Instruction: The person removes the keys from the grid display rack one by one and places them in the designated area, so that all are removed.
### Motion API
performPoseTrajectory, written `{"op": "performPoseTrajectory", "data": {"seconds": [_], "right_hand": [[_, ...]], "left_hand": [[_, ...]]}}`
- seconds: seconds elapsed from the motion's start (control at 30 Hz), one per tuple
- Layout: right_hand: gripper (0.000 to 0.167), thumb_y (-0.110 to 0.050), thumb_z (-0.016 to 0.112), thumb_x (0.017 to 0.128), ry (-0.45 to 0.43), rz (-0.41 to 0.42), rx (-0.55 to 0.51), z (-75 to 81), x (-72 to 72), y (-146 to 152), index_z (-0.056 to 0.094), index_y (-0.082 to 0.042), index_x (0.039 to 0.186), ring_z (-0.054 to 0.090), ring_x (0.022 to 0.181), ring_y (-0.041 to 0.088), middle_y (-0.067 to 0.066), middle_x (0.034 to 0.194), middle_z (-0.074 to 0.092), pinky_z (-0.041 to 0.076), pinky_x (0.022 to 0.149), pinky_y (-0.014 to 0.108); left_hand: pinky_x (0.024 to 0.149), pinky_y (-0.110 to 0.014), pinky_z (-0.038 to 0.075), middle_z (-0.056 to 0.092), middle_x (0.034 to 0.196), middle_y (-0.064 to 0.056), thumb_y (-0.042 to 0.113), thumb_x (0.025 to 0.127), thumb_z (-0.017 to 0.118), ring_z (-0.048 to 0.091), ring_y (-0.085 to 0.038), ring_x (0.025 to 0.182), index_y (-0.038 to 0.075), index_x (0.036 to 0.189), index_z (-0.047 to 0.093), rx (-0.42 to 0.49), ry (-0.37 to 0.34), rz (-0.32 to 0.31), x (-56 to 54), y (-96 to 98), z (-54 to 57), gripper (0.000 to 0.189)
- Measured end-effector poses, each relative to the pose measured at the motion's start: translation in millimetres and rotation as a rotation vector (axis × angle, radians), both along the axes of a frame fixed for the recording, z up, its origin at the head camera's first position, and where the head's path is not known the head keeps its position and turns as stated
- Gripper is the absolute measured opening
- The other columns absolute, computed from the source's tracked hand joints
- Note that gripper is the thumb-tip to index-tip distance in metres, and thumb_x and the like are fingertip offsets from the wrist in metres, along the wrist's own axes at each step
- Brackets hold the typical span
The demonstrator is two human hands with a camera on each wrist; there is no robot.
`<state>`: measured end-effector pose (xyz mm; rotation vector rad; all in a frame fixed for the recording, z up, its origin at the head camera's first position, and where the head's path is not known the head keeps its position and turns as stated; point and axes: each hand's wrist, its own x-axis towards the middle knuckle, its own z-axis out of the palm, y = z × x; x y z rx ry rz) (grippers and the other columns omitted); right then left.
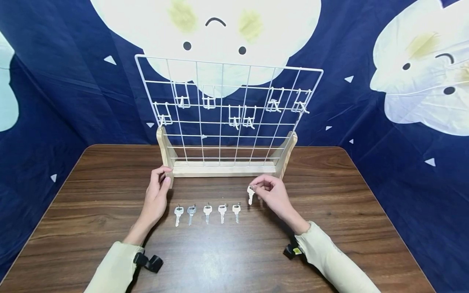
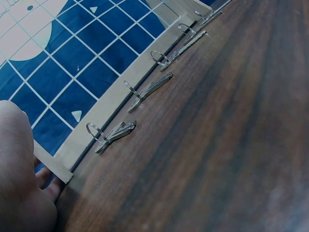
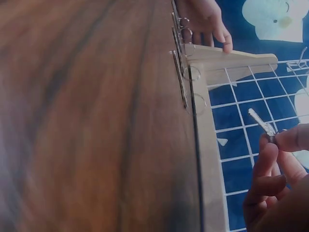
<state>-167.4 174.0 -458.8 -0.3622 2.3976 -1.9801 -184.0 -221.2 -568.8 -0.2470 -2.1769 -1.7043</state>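
Observation:
My right hand [image 1: 272,194] pinches a silver key [image 1: 250,196] by its ring end between thumb and fingertips, off the table. In the right wrist view the held key [image 3: 261,121] points up and left, in front of the wire grid. My left hand [image 1: 155,199] grips the left wooden foot [image 1: 165,152] of the white grid rack [image 1: 221,110], its fingers partly hidden behind the wood [image 2: 52,162]. Several keys lie in a row before the rack, from the leftmost key [image 1: 178,215] to the rightmost key [image 1: 236,213], each with a small ring.
White hooks hang on the grid, among them a low left hook [image 1: 163,119], a middle hook [image 1: 234,121] and an upper right hook [image 1: 300,106]. A wooden crossbar [image 1: 224,169] joins the feet. Dark blue cloth [image 1: 66,101] surrounds the brown table [image 1: 329,195].

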Motion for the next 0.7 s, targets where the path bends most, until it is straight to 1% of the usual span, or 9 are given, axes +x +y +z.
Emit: {"op": "performPoseTrajectory", "data": {"seconds": [0.13, 0.27, 0.37, 0.57, 0.7], "right_hand": [[0.011, 0.010, 0.070, 0.095, -0.047, 0.047, 0.016, -5.1, -2.4, 1.0, 0.075, 0.013, 0.103, 0.058, 0.058, 0.012, 0.001, 0.078, 0.071, 0.046, 0.047, 0.020], [0.013, 0.012, 0.066, 0.093, -0.097, 0.096, 0.045, -11.2, -5.5, 3.2, 0.075, 0.012, 0.103, 0.059, 0.058, 0.010, 0.007, 0.078, 0.073, 0.047, 0.049, 0.019], [0.013, 0.012, 0.067, 0.093, -0.122, 0.134, 0.062, -15.5, -7.0, 4.7, 0.075, 0.012, 0.103, 0.060, 0.060, 0.010, 0.008, 0.080, 0.075, 0.048, 0.051, 0.019], [0.011, 0.013, 0.068, 0.092, -0.142, 0.188, 0.101, -20.5, -8.7, 7.2, 0.074, 0.014, 0.101, 0.064, 0.065, 0.009, 0.004, 0.079, 0.074, 0.057, 0.060, 0.019], [0.012, 0.012, 0.067, 0.091, -0.129, 0.207, 0.160, -20.3, -6.8, 8.0, 0.076, 0.010, 0.098, 0.064, 0.065, 0.010, 0.004, 0.078, 0.072, 0.057, 0.060, 0.019]], "left_hand": [[0.128, -0.021, 0.032, 0.054, 0.158, -0.003, 0.019, 0.119, 0.050, 0.046, -0.014, 0.154, 0.006, 0.148, 0.053, 0.006, 0.008, -0.004, 0.2, 0.0, -0.2, 0.032], [0.128, -0.021, 0.032, 0.054, 0.158, -0.003, 0.019, 0.119, 0.050, 0.046, -0.014, 0.154, 0.006, 0.148, 0.053, 0.012, 0.012, -0.007, -0.1, -1.0, -1.1, 0.032], [0.128, -0.020, 0.032, 0.054, 0.158, -0.002, 0.018, 0.119, 0.050, 0.046, -0.014, 0.154, 0.007, 0.148, 0.053, 0.011, 0.008, -0.007, -0.3, -1.5, -1.1, 0.032], [0.128, -0.020, 0.032, 0.054, 0.158, -0.002, 0.018, 0.119, 0.050, 0.045, -0.014, 0.155, 0.007, 0.148, 0.053, 0.006, 0.003, -0.003, 1.0, -1.2, -0.1, 0.032], [0.127, -0.019, 0.033, 0.054, 0.158, -0.004, 0.019, 0.119, 0.050, 0.046, -0.016, 0.155, 0.007, 0.147, 0.053, -0.001, 0.006, 0.000, 1.6, -0.1, 2.1, 0.031]]}}
